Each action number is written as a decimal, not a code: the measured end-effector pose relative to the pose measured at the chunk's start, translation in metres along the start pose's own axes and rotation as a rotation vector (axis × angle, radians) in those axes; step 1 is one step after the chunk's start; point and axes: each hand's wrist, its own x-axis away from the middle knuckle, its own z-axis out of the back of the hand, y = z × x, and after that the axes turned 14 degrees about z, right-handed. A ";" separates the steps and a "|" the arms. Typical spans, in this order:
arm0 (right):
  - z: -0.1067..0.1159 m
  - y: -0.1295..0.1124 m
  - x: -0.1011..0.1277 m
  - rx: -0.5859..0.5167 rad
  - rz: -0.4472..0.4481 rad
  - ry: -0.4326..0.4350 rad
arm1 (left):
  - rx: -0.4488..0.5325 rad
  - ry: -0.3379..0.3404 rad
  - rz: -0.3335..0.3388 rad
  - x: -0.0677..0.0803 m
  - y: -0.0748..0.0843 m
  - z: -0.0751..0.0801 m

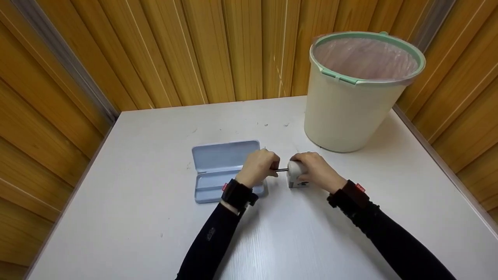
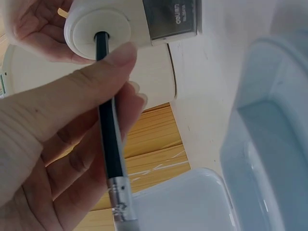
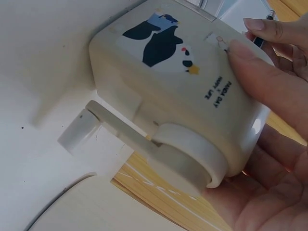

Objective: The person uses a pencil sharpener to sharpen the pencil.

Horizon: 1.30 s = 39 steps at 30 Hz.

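Note:
My left hand (image 1: 257, 167) pinches a dark pencil (image 2: 110, 139) between thumb and fingers. The pencil has a silver ferrule, and its far end sits in the round hole of a cream crank pencil sharpener (image 2: 98, 31). With thumb on one side and fingers on the other, my right hand (image 1: 317, 171) grips the sharpener's body. Panda pictures and small lettering decorate it in the right wrist view, where its crank handle (image 3: 122, 130) hangs untouched by the fingers. Beside and partly behind my left hand lies an open light-blue pencil case (image 1: 225, 155).
A tall cream bin (image 1: 346, 112) with a green rim and a pinkish liner stands at the back right of the white table (image 1: 136, 175). Wood-look panel walls (image 1: 202, 50) border the table at the back and on both sides.

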 end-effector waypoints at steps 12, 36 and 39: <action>-0.001 -0.001 0.000 0.005 -0.012 -0.005 | -0.025 0.011 0.022 0.001 -0.024 0.002; -0.001 -0.001 0.000 0.015 -0.009 -0.016 | 0.232 -0.004 0.042 0.015 -0.053 0.037; -0.001 -0.002 0.000 0.004 -0.022 -0.022 | 0.237 -0.010 0.042 0.015 -0.056 0.039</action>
